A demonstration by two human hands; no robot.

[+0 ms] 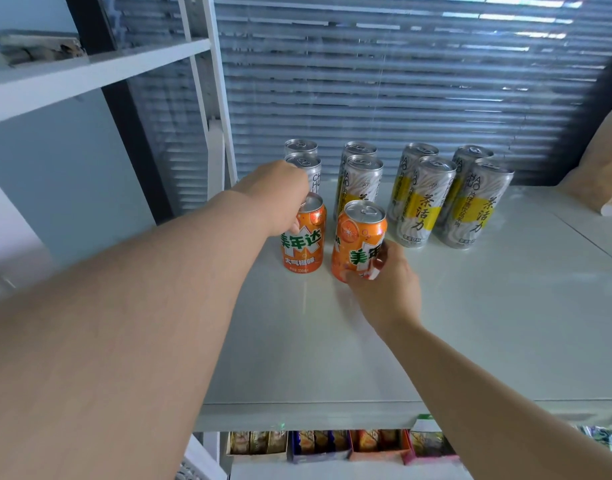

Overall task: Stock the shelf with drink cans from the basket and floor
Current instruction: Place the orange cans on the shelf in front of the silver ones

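Left hand (280,195), fingers curled on top of left orange can (303,244); right hand (384,285), fingers clamped round right orange can (358,230). Step: setting both on shelf (453,306). Next, prob.: square w/ tall tea cans (415,202), let go.

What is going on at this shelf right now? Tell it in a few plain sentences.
A person is stocking a white shelf with drink cans. The left hand grips the left orange can from above, by its top. The right hand holds the right orange can low on its side, just beside the first. Behind them, eight tall silver cans stand in pairs at the back of the shelf.
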